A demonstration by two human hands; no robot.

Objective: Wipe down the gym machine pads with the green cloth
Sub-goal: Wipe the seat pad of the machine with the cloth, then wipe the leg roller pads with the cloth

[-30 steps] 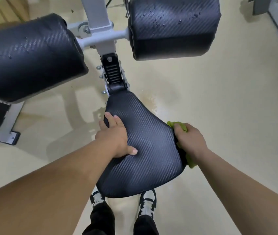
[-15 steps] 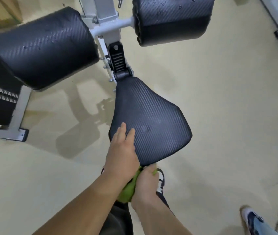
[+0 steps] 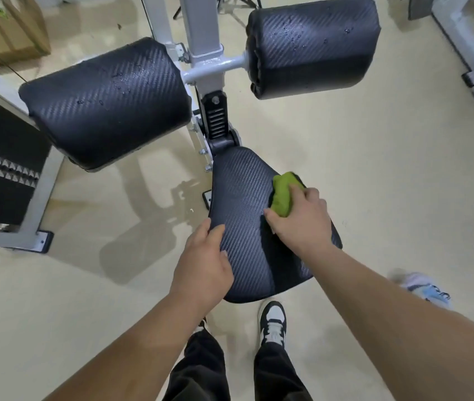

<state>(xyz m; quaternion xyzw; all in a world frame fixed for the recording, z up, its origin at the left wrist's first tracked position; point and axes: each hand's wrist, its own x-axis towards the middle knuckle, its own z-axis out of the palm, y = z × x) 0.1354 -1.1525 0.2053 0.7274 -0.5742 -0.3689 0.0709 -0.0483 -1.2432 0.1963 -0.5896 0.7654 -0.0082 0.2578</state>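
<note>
Green cloth [image 3: 282, 195] bunched, right hand [image 3: 299, 227] fingers curled round it on black seat pad [image 3: 244, 241]; left hand [image 3: 204, 264] resting flat at edge.

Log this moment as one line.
step: wiping seat pad | right hand: holds green cloth on its right side | left hand: rests on left edge | roller pads: droplets showing

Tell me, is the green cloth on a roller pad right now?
No, the right hand holds the green cloth against the seat pad.
</note>
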